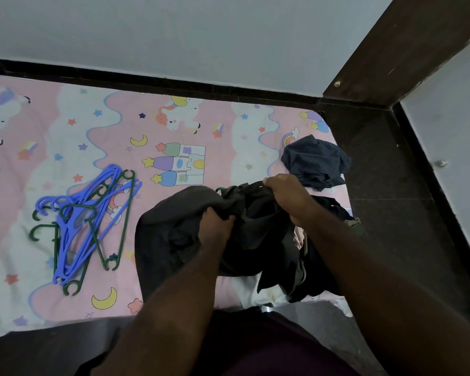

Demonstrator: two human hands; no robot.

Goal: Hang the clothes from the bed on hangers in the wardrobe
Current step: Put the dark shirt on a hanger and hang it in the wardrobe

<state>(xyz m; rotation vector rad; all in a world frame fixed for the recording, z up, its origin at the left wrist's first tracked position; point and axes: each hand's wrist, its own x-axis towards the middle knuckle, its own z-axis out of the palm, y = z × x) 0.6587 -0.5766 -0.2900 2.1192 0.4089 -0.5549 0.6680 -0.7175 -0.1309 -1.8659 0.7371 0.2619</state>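
Observation:
A dark grey garment (168, 226) lies bunched on the pink patterned bed (209, 147) near its front edge. My left hand (215, 226) grips a fold of it in the middle. My right hand (285, 194) grips its upper right part, where a green hanger hook (219, 189) pokes out of the fabric. Under and right of the garment sits a pile of dark clothes (315, 261). A navy striped garment (316, 161) lies crumpled at the bed's right corner. Several blue and green plastic hangers (87, 221) lie heaped on the left of the bed.
A grey wall (174, 36) runs behind the bed. A dark wooden frame (396, 50) rises at the right, with dark floor (385, 191) beside the bed. The middle and far left of the sheet hold nothing.

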